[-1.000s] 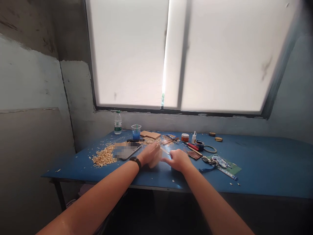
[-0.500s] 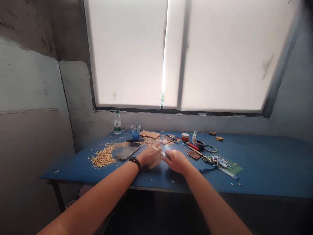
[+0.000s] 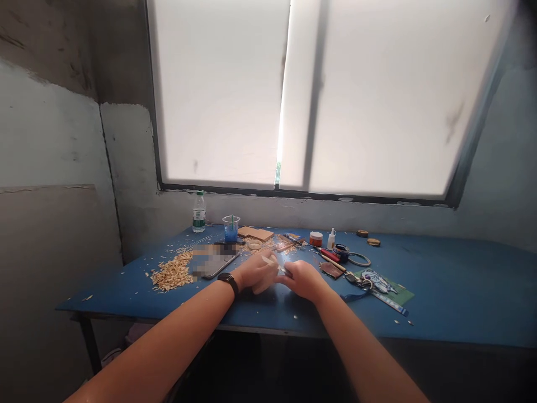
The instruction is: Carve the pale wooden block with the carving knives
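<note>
Left hand (image 3: 253, 272), black watch (image 3: 229, 281) on the wrist, fingers curled around a small pale wood piece (image 3: 267, 259) over the blue table (image 3: 453, 291). Right hand (image 3: 305, 278) touches it, closed on a thin tool (image 3: 282, 270) whose tip meets the piece; too small to identify. Left of the hands: shavings pile (image 3: 170, 272), water bottle (image 3: 198, 212), phone (image 3: 215, 261), plastic cup (image 3: 230, 228). Right of them: orange jar (image 3: 316, 239), glue bottle (image 3: 331, 238), keys (image 3: 369, 278).

Two bare forearms with no sleeves, left hand (image 3: 257, 272) and right hand (image 3: 304, 278) without gloves or rings, a black watch (image 3: 229, 281) with a dark band on the left wrist
</note>
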Motion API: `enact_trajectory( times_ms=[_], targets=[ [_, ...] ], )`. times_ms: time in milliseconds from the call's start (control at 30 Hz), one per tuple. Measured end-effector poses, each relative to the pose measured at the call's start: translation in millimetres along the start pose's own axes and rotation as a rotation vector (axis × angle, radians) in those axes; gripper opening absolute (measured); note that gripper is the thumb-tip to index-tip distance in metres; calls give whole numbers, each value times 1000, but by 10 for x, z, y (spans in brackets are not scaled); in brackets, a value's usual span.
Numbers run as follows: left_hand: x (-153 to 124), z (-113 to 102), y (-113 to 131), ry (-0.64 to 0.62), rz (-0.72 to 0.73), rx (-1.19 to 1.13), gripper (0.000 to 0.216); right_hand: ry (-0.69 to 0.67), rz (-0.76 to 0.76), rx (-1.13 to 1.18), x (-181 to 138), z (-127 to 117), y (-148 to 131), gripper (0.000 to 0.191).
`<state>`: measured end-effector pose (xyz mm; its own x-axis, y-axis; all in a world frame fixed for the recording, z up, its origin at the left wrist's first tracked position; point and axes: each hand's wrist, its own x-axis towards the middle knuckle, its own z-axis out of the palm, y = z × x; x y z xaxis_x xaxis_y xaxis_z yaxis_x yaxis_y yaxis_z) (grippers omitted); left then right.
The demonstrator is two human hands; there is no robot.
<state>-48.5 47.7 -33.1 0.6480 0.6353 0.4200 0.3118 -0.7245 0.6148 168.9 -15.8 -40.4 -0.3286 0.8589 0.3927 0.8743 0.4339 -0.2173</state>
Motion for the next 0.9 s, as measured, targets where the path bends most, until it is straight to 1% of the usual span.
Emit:
enact_trajectory(
  times_ms=[100, 200, 300, 367, 500, 667, 767, 900],
  targets=[
    [-17, 1, 4, -11, -26, 14, 37, -11, 7, -91, 19, 11, 26, 50],
    [-19, 6, 7, 4, -51, 6, 35, -34, 57, -142, 28, 11, 21, 49],
    [-3, 7, -22, -9, -19, 11, 35, -59, 103, -155, 23, 2, -1, 53],
    [9, 4, -53, -12, 9, 21, 37, -54, 93, -154, 13, -3, -11, 54],
    [14, -3, -81, -4, 14, 2, 39, -10, 14, -100, -4, -1, -9, 49],
    [13, 6, -53, 13, 5, 61, 32, 4, -75, -59, -2, 9, 14, 45],
    [20, 28, -67, 32, -40, 117, 27, -11, -70, -81, 11, 8, 35, 47],
    [31, 55, -121, 12, -57, 121, 28, -70, 21, -170, 21, -8, 42, 57]
  ],
)
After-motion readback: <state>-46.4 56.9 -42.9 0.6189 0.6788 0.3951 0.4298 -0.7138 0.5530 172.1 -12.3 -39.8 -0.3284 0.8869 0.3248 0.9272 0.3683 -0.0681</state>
